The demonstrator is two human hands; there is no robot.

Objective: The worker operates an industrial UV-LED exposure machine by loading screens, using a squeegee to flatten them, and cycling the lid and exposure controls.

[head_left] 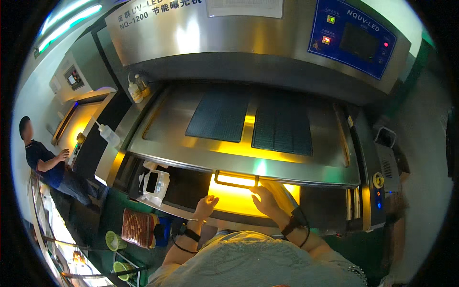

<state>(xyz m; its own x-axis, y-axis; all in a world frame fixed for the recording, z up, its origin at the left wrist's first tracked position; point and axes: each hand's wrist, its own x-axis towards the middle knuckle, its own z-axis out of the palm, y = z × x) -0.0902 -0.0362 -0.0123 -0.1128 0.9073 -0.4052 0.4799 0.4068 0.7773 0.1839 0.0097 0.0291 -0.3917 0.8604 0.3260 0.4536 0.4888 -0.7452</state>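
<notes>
A wide metal exposure frame (229,160) with two dark ribbed sheets (220,115) on top stretches in front of me. My right hand (265,202) is closed around the right end of the dark handle (234,185) on its front edge. Under that edge a panel (244,203) glows bright yellow. Over the panel's left side, my left hand (205,207) is curled closed, and its palm is hidden, so whatever it may hold cannot be made out. A white wipes packet (156,185) with a dark oval lid lies left of my left hand.
A machine hood with a blue control panel (354,38) hangs above the far side. Squeeze bottles (110,136) stand on the left ledge. A person in dark clothes (52,165) is at another lit machine. A cushioned stool (138,228) and green baskets (114,240) are at lower left.
</notes>
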